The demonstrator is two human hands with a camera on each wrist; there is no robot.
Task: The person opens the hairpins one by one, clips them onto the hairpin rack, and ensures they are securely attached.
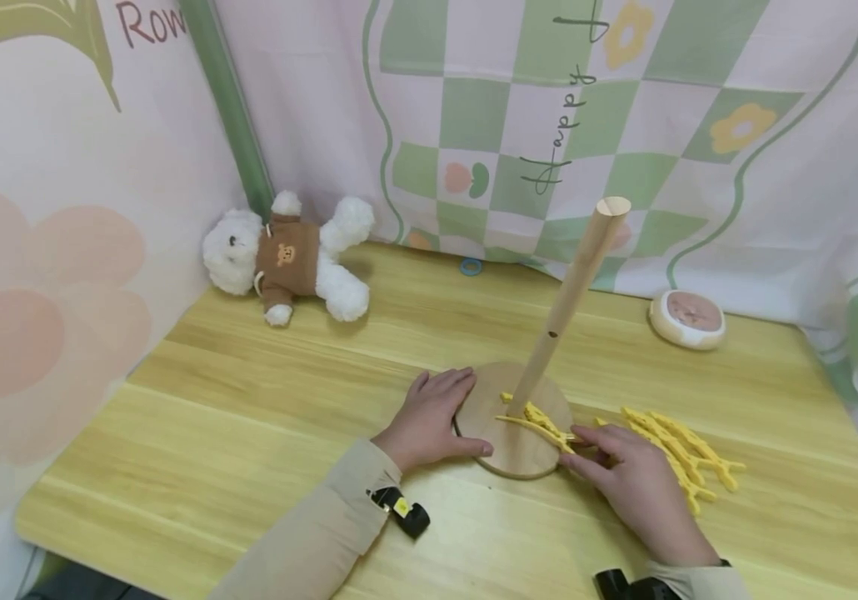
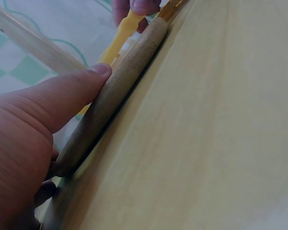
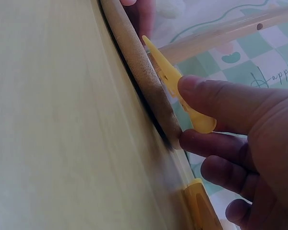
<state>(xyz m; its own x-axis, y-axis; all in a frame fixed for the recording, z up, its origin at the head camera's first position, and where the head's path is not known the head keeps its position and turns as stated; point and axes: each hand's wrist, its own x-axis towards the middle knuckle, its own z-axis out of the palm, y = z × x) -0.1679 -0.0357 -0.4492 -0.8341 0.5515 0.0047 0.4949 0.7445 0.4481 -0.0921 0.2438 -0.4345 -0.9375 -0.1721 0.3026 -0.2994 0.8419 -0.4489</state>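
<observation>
A round wooden base with an upright post (image 1: 571,292) stands on the table. My left hand (image 1: 432,421) grips the base's left edge, its thumb on the near rim and its other fingers spread along the far side. Between thumb and fingertips, my right hand (image 1: 639,479) pinches the right end of a slender yellow plastic piece (image 1: 537,429). That piece reaches low across the base to the foot of the post, with a smooth strip in front and a bumpy strip behind. In the right wrist view, the yellow piece (image 3: 163,72) tapers to a narrow tip above the rim.
Several yellow forked pieces (image 1: 687,446) lie in a loose group beside my right hand. A white plush toy (image 1: 290,254) in a brown top lies at the back left. Along the curtain are a small blue ring (image 1: 471,267) and a rounded white object (image 1: 687,319).
</observation>
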